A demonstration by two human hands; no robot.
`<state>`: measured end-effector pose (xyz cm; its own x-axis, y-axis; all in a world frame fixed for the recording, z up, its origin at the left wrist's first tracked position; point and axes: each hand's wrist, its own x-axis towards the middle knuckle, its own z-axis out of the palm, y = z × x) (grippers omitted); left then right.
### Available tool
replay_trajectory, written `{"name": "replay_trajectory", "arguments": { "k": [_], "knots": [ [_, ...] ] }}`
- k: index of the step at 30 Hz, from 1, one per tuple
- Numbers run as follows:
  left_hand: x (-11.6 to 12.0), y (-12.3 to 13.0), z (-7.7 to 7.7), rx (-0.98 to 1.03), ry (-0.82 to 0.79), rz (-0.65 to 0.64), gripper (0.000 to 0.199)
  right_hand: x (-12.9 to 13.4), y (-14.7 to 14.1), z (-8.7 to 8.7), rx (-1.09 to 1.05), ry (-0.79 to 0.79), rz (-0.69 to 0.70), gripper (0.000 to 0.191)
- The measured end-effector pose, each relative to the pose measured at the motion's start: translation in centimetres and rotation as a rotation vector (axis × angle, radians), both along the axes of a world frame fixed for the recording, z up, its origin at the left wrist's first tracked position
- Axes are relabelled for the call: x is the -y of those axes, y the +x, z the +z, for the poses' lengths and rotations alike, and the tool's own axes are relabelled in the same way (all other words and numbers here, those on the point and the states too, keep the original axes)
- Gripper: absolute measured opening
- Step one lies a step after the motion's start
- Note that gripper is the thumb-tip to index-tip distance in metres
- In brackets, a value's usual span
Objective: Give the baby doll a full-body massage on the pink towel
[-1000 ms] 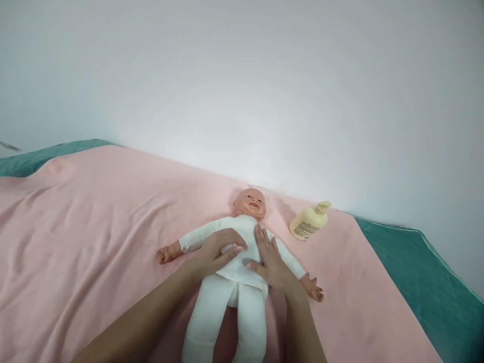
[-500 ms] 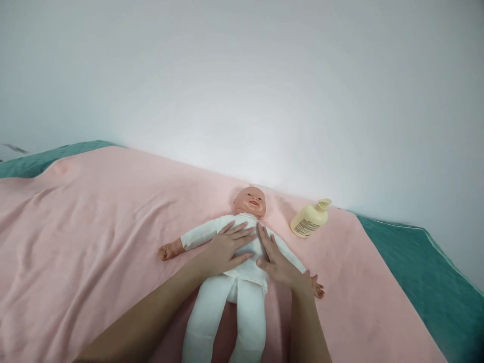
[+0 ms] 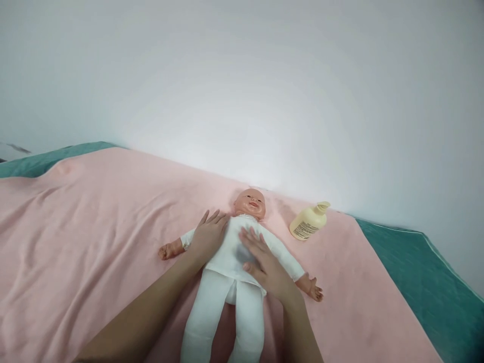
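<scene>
A baby doll (image 3: 231, 252) with a soft white body lies on its back, head away from me, arms spread. My left hand (image 3: 209, 234) rests along the doll's side at the shoulder, over its upper arm, fingers stretched out. Over the right part of the chest is my right hand (image 3: 266, 262), fingers extended and slightly blurred. A shadow shows under its fingers, and I cannot tell whether they touch the cloth. Neither hand grips anything. The lower ends of the doll's legs are cut off by the frame.
A pale yellow pump bottle (image 3: 308, 222) stands to the right of the doll's head. Beneath everything is a wrinkled pink blanket (image 3: 113, 212), with a green cover (image 3: 419, 267) showing at both sides. A white wall (image 3: 242, 91) rises behind.
My left hand has slid left from the doll's chest to its side and shoulder. My right hand has shifted left, further over the chest. The doll and bottle stay in place.
</scene>
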<state>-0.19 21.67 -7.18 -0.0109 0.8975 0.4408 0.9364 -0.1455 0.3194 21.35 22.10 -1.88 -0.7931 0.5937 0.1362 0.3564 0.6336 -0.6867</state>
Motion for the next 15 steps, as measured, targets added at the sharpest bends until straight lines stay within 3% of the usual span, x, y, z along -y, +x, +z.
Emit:
{"name": "replay_trajectory", "arguments": {
  "k": [3,7,10,15],
  "knots": [
    [-0.4,-0.8,-0.4,-0.049,0.001,0.041,0.036,1.2,-1.4,0.7,0.011,0.004,0.164,0.06],
    [-0.7,-1.0,-0.8,-0.112,-0.009,0.05,0.036,1.8,-2.4,0.6,0.021,0.019,0.233,0.039],
    [-0.6,-0.9,-0.9,-0.124,-0.004,0.035,0.036,1.5,-2.6,0.1,0.055,0.049,0.18,0.037],
    [-0.3,-0.7,-0.8,-0.104,0.005,0.015,0.035,0.1,-2.2,-1.4,0.117,0.137,-0.023,0.051]
  ]
}}
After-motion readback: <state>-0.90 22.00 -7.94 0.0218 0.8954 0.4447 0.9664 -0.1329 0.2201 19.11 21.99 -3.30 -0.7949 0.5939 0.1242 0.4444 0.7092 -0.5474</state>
